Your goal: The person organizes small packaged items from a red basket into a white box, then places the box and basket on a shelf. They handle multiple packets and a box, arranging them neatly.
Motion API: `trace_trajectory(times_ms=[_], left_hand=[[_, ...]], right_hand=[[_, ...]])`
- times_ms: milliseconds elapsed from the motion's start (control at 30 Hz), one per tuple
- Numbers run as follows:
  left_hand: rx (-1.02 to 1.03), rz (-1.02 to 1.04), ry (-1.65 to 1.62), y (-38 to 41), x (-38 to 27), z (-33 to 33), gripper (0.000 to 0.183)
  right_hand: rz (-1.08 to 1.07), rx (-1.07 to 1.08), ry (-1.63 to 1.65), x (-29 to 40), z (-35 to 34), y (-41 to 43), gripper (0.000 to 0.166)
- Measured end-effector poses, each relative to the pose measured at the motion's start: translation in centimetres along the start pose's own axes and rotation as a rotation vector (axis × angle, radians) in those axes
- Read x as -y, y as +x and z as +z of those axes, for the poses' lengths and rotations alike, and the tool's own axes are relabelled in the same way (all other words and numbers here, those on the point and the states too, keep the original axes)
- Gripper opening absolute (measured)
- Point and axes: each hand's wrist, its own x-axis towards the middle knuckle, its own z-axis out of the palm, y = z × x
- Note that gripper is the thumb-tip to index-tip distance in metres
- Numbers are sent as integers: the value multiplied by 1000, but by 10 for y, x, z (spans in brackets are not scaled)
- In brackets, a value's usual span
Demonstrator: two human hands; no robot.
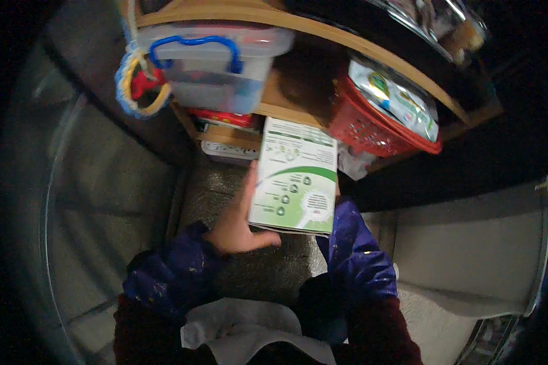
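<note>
A white and green cardboard box (297, 178) is held up in front of the shelves, its printed face towards me. My left hand (237, 223) lies along the box's left side, with the thumb stretched out below its lower edge. Most of my right hand (338, 189) is hidden behind the right side of the box; only a sliver of skin shows above the purple cuff. Both forearms wear shiny purple sleeve covers.
Beyond the box is a wooden shelf (297, 93) with a clear plastic bin (210, 86) with a blue handle. To its right, a red plastic basket (370, 125) holds shiny packets (392, 100). A ring-shaped woven ornament (141, 86) hangs at left. A pale panel (470, 251) stands at right.
</note>
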Motion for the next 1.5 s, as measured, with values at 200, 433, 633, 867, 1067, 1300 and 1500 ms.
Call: trace_trajectory(times_ms=[200,433,633,867,1067,1300,1500], left_hand=[[-225,-135,90,8,12,8,108],[-333,-289,-47,47,37,-7,82],[-363,-179,87,64,51,-4,57],[-629,-338,415,50,61,2,38],[-197,-186,635,33,42,35,21],[13,-197,984,68,74,35,20],[133,-178,919,110,88,18,23]], right_hand=[[8,-418,-647,-14,113,10,47],[-187,-479,-856,-28,65,22,45],[-191,-607,-1034,-35,60,1,45],[-246,-614,-1282,-19,22,-25,26],[-129,-581,-1195,-17,18,-23,22],[51,-549,-1309,-21,19,-37,14],[47,-514,-1382,-32,9,-45,20]])
